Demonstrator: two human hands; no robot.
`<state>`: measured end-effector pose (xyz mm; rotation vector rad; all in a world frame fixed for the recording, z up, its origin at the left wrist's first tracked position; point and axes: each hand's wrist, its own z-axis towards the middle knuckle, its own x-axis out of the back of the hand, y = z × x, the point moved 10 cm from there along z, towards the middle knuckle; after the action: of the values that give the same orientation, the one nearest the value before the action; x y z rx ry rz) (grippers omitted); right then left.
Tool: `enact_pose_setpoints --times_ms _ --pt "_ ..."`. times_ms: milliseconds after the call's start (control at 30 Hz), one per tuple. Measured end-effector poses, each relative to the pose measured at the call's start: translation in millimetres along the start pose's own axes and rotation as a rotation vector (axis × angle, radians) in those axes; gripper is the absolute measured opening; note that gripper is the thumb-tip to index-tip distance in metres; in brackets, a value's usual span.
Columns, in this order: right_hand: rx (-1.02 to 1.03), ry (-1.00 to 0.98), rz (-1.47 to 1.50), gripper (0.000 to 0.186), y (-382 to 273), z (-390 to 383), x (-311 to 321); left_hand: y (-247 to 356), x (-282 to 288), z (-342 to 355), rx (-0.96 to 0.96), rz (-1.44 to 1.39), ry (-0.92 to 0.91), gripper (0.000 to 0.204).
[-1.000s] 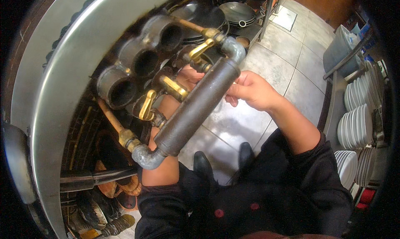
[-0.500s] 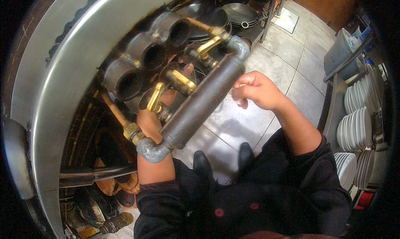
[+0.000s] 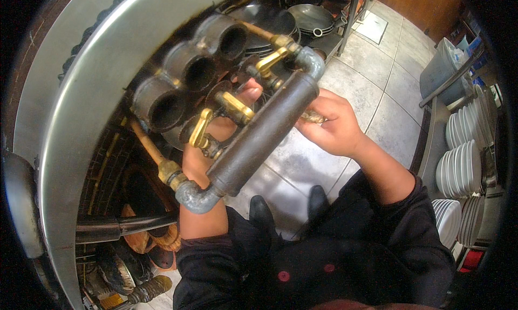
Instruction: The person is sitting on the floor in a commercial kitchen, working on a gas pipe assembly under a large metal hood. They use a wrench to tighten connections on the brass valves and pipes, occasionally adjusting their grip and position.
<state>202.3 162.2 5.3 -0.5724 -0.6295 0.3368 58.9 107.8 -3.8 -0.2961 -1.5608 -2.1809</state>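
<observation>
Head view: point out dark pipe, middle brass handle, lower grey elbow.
Dark pipe (image 3: pixel 264 134): head view, mid-barrel.
Middle brass handle (image 3: pixel 235 106): head view, lever's middle.
Lower grey elbow (image 3: pixel 194 197): head view, its bend.

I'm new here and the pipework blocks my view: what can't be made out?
- Head view: much of the left hand, hidden behind the brass valves.
- Head view: what the small thing in the right hand is, mostly covered by that hand.
- Head view: the insides of the round metal tubes, lost in shadow.
</observation>
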Motion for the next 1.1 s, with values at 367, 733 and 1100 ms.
enact_pose_setpoints --times_ms 367,733,1100 --pt "0.007 0.024 0.019 0.012 0 1 2 -5 6 -2 0.003 -0.009 0.030 0.029" --pt "-0.016 0.024 0.057 0.010 -1 2 2 -15 20 -8 0.010 -0.037 0.116 0.034" --pt "0.451 0.379 -0.056 0.017 -109 18 61 -93 141 -32 0.197 0.130 0.630 0.039"
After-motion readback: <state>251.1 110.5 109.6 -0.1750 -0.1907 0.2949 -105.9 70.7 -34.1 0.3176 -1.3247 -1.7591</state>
